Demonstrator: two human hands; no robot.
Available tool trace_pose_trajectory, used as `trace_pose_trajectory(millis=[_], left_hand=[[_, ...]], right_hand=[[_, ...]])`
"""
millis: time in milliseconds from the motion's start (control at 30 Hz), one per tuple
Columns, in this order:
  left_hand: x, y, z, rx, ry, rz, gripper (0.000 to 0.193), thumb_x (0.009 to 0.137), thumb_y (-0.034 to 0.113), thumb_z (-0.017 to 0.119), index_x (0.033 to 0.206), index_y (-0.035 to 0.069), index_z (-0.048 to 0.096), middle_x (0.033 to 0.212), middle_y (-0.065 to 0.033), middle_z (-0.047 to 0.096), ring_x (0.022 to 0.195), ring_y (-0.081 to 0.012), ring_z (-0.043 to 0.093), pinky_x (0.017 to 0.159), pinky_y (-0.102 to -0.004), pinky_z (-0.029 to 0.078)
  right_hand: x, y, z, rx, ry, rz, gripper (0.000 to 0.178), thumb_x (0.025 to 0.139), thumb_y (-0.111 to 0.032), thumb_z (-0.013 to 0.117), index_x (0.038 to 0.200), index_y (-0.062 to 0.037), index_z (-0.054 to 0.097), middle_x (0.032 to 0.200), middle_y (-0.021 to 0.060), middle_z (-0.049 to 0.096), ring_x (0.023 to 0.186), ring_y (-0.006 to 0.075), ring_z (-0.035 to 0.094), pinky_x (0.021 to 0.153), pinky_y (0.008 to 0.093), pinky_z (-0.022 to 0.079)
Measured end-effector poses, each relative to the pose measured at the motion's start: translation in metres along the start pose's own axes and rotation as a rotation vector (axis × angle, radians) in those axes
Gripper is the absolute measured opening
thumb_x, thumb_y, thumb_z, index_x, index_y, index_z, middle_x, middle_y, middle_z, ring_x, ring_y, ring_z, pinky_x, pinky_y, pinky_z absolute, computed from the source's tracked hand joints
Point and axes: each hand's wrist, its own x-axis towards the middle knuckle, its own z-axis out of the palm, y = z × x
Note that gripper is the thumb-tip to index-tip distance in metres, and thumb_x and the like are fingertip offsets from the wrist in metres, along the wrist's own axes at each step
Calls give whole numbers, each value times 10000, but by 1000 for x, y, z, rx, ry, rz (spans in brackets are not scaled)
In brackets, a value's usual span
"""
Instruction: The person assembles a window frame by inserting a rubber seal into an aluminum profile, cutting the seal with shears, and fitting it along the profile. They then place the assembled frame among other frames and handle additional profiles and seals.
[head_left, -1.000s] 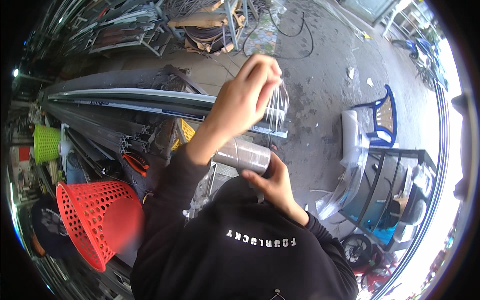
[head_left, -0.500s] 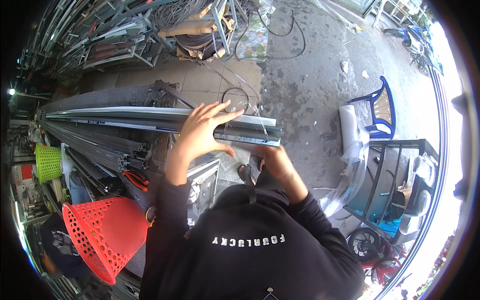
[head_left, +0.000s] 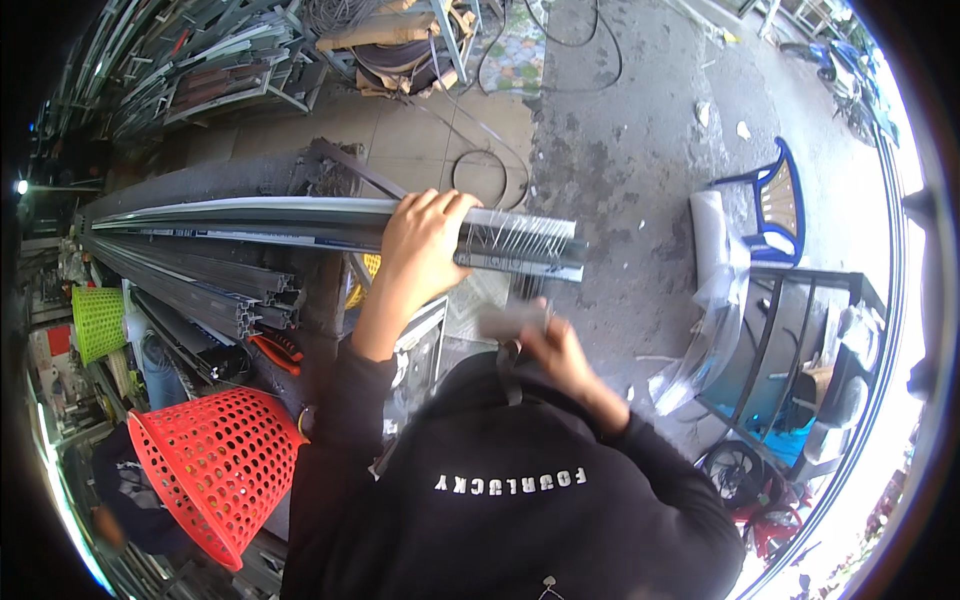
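A bundle of long grey metal profiles (head_left: 330, 214) stretches from the far left to in front of me. My left hand (head_left: 424, 238) is closed around it, a short way from its near end. Clear stretch film (head_left: 520, 232) runs round that end in wrinkled turns. Just below the end, toward my body, my right hand (head_left: 556, 345) grips a small roll of stretch film (head_left: 508, 323), blurred by motion. A see-through strip seems to link the roll and the bundle.
More profiles (head_left: 200, 285) lie left of the bundle's near side. A red perforated basket (head_left: 215, 460) and a green one (head_left: 98, 325) stand at left. To the right are a blue-framed chair (head_left: 785, 205), a white roll (head_left: 709, 235) and a metal frame (head_left: 810, 275). A cable (head_left: 480, 180) loops on the floor.
My left hand, spread over the bundle before, has closed around it. My right hand has come from under the bundle's end toward my body, bringing the roll into view. More film shows round the end.
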Motion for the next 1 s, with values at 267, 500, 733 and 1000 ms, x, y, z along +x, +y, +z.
trace_pose_trajectory(millis=[267, 500, 733, 1000], left_hand=[[2, -5, 0, 33, 1, 31, 554, 545, 99, 807, 1049, 75, 577, 987, -104, 633, 975, -307, 595, 890, -383, 464], [0, -4, -1, 0, -76, -33, 613, 527, 36, 803, 1084, 61, 548, 1009, -130, 619, 1010, -326, 583, 927, -400, 450], [3, -3, -3, -17, -54, -19, 628, 522, 22, 801, 1095, 43, 543, 1022, -140, 619, 1027, -330, 579, 914, -397, 459], [-9, 12, -22, 72, -179, 35, 1100, 462, 158, 889, 1428, 103, 365, 1402, -145, 438, 1321, -336, 395, 1149, -475, 263]], right_hand=[[126, -122, -107, 538, -323, -334, 394, 860, -119, 618, 1223, 17, 550, 1083, 98, 647, 1048, 210, 578, 949, 373, 426], [72, -37, -20, -174, -166, -32, 335, 870, -130, 626, 1175, 1, 582, 1056, 91, 667, 1048, 195, 572, 961, 373, 420], [104, -150, -104, -45, -317, -517, 419, 782, -126, 702, 1153, 25, 579, 1041, 160, 646, 975, 234, 603, 863, 373, 492], [54, -36, 6, 264, -42, 93, 567, 703, -366, 845, 1053, 33, 648, 967, 152, 689, 930, 254, 639, 838, 362, 491]])
